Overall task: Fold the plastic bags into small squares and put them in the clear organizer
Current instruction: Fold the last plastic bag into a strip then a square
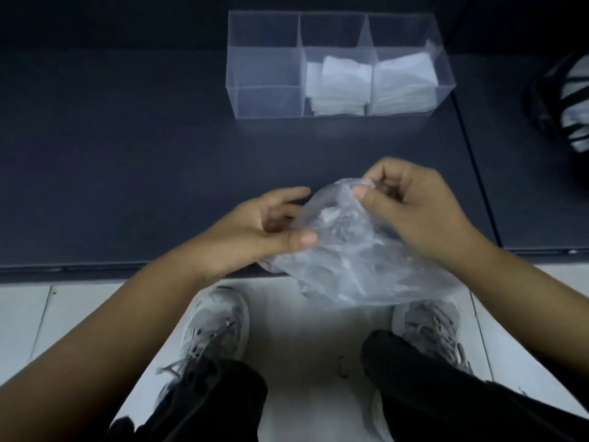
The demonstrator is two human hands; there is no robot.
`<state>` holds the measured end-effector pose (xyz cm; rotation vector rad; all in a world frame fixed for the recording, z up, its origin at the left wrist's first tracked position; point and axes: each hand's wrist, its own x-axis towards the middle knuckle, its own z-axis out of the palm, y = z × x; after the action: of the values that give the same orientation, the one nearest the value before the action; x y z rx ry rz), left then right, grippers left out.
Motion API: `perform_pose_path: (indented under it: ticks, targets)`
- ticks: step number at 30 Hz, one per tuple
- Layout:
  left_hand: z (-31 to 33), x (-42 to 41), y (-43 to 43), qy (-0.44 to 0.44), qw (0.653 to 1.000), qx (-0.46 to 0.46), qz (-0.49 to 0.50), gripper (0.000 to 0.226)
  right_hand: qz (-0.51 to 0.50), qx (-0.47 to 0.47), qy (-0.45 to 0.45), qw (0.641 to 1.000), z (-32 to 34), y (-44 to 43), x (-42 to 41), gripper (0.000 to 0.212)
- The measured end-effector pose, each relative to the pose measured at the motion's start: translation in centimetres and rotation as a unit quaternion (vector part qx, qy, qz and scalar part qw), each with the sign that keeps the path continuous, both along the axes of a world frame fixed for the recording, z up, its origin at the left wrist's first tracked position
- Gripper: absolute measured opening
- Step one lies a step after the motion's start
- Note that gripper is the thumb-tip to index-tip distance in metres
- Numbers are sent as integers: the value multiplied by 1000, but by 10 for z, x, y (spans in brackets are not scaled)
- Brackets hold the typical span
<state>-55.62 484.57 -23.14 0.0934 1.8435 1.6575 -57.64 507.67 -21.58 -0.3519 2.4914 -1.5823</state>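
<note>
A crumpled clear plastic bag (350, 260) hangs between my hands over the front edge of the dark surface. My left hand (264, 228) pinches its left edge between thumb and fingers. My right hand (411, 202) pinches its upper rim near the top. The clear organizer (264, 97) stands at the back with three compartments. Its left compartment holds nothing. Folded white squares (342, 84) fill the middle one, and another stack of folded bags (403, 82) fills the right one.
The dark mat-like surface (127, 173) ends in a front edge just below my hands. Beyond it lie white floor tiles (306, 330), my grey shoes and dark trousers. A black-and-white striped object (570, 103) sits at the far right.
</note>
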Motion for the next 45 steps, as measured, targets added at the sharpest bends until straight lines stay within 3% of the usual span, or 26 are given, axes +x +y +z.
perform_pose_path:
  ticks: [5, 8, 10, 13, 16, 17, 19, 23, 26, 29, 32, 34, 38, 45]
  targets:
    - [-6, -31, 10, 15, 989, 38, 145, 38, -111, -14, 25, 993, 0, 26, -35, 32]
    - [-15, -51, -5, 39, 967, -7, 250, 19, -195, -1, 2, 981, -11, 46, -42, 50]
    - [-23, -59, -12, 50, 950, -47, 303, 17, -230, 21, -44, 972, -25, 56, -40, 51]
    - [-33, -61, -12, 16, 945, -32, 325, 27, -261, 70, -97, 958, -40, 66, -33, 43]
    - [-32, -55, -2, -33, 954, 13, 298, 70, -289, 131, -39, 948, -40, 74, -29, 25]
    - [-32, -52, 2, -13, 955, -13, 296, 84, -277, 130, -7, 952, -35, 73, -27, 21]
    - [-31, -43, 8, 87, 943, -106, 302, 95, -183, 116, 27, 976, -22, 67, -25, 36]
    - [-28, -6, 23, 356, 873, -203, 265, 64, 19, 92, -48, 994, -5, 45, -41, 75]
    - [-33, 15, 39, 392, 855, -237, 244, 51, 76, 53, -143, 985, -7, 28, -70, 76]
    - [-38, 19, 50, 354, 869, -267, 221, 46, 103, 29, -189, 976, -12, 22, -87, 39]
    - [-43, 14, 54, 339, 884, -240, 213, 20, 86, 1, -180, 980, -19, 30, -83, 6]
    - [-44, 10, 50, 313, 896, -207, 239, 10, 41, -26, -165, 985, -20, 38, -74, 9]
    - [-37, 0, 29, 207, 925, -86, 308, 15, -84, -107, -122, 983, -15, 59, -57, 24]
    - [-10, -13, 8, 233, 938, -36, 253, 23, -102, -128, -4, 987, 5, 73, -41, 44]
